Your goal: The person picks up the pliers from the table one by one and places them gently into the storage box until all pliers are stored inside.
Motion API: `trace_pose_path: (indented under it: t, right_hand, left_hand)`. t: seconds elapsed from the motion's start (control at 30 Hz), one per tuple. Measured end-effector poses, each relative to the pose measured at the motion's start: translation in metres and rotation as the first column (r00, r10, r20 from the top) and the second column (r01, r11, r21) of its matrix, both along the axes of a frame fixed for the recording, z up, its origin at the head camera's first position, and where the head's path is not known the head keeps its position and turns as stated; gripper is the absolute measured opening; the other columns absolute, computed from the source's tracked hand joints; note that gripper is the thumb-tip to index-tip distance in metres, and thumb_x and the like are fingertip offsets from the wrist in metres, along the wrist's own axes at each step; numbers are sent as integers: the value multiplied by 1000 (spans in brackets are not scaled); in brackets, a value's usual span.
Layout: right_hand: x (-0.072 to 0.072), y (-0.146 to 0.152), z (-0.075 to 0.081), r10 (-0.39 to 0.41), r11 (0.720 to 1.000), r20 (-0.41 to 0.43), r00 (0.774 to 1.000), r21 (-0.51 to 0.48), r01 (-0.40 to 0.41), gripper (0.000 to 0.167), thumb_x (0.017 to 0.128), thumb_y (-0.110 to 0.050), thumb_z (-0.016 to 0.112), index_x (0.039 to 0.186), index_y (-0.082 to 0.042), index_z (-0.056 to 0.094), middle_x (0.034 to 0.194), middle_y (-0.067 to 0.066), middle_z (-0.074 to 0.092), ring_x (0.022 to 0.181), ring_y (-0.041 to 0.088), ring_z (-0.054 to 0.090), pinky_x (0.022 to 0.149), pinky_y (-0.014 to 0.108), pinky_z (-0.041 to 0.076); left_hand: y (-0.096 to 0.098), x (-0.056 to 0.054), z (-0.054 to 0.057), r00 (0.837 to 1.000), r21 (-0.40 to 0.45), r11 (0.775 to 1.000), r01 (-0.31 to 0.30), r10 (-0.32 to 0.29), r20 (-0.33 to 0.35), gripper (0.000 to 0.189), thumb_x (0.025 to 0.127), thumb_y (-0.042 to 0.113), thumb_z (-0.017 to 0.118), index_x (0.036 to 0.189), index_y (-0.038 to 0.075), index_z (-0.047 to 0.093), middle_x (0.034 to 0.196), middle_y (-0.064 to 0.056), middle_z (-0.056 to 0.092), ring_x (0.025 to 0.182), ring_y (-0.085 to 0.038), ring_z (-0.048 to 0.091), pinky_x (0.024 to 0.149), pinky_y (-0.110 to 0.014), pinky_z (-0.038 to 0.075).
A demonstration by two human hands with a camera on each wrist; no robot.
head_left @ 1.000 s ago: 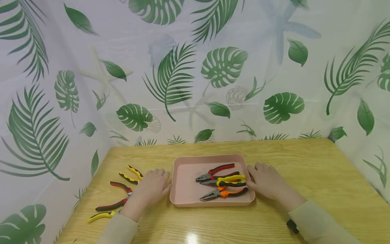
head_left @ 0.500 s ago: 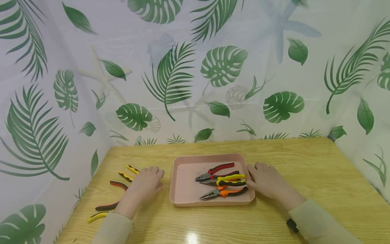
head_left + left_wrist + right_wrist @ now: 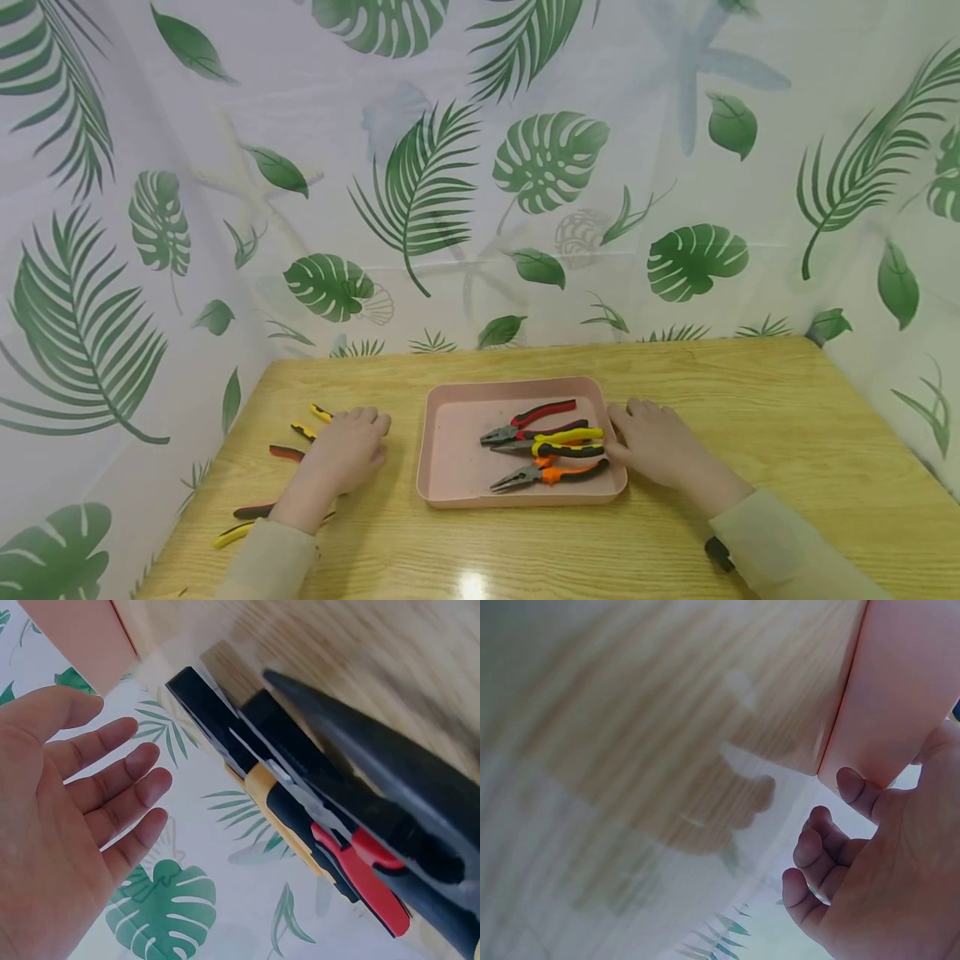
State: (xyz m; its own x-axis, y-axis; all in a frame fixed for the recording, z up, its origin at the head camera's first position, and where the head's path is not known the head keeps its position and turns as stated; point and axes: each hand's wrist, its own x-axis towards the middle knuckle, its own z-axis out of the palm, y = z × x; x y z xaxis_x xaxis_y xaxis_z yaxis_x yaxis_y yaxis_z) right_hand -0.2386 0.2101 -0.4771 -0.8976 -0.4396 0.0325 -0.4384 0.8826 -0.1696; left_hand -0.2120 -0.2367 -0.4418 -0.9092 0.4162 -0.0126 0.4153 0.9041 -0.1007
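My left hand [image 3: 347,450] hovers over the left side of the table, holding nothing, its fingers relaxed and apart in the left wrist view. Beneath and beside it lie yellow-and-black pliers [image 3: 281,814], red-and-black pliers [image 3: 360,874] and a third pair with a long dark jaw, its yellow handle [image 3: 232,534] nearest the front. Part of these is hidden by the hand and forearm. At the right wall of a pink tray [image 3: 457,450] rests my right hand [image 3: 656,442], fingers loosely bent. In the tray lie red-and-black pliers [image 3: 498,435], yellow-and-black pliers [image 3: 567,452] and orange-and-black pliers [image 3: 551,475].
The wooden table [image 3: 480,550] ends at a leaf-patterned cloth [image 3: 637,167] behind and at both sides. A small black object [image 3: 718,553] shows at the right sleeve.
My left hand has left the tray's left side and moved leftward, over the loose pliers, covering more of their handles. My right hand and the tray have stayed in place.
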Motion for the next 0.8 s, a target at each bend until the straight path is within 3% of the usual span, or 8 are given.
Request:
trace_pose_path:
  t: [0.17, 0.5, 0.8]
  right_hand:
    - [-1, 1, -1, -6, 1000, 5, 1000, -3, 6, 18, 97, -35, 61, 91, -20, 51, 85, 2, 48, 77, 19, 44, 68, 37, 33]
    - [0, 0, 0, 0, 1000, -1, 1000, -2, 0, 18, 97, -35, 61, 94, -19, 54, 85, 3, 49, 76, 19, 46, 67, 38, 36]
    - [0, 0, -1, -2, 1000, -5, 1000, 1, 2, 18, 98, -36, 61, 94, -19, 54, 85, 3, 49, 75, 19, 46, 67, 38, 36]
  left_hand:
    - [-6, 0, 0, 1000, 11, 1000, -8, 8, -12, 15, 97, 15, 72, 101, 8, 60, 92, -7, 60, 88, -26, 61, 77, -42, 47]
    - [-19, 0, 0, 999, 25, 1000, 3, -2, -47, 13, 95, 12, 72, 98, 8, 60, 88, -4, 58, 82, -22, 59, 81, -41, 52]
    - [-32, -2, -3, 997, 24, 1000, -5, 7, -77, 10, 94, 10, 72, 101, 8, 64, 90, -6, 61, 80, -21, 58, 74, -37, 52]
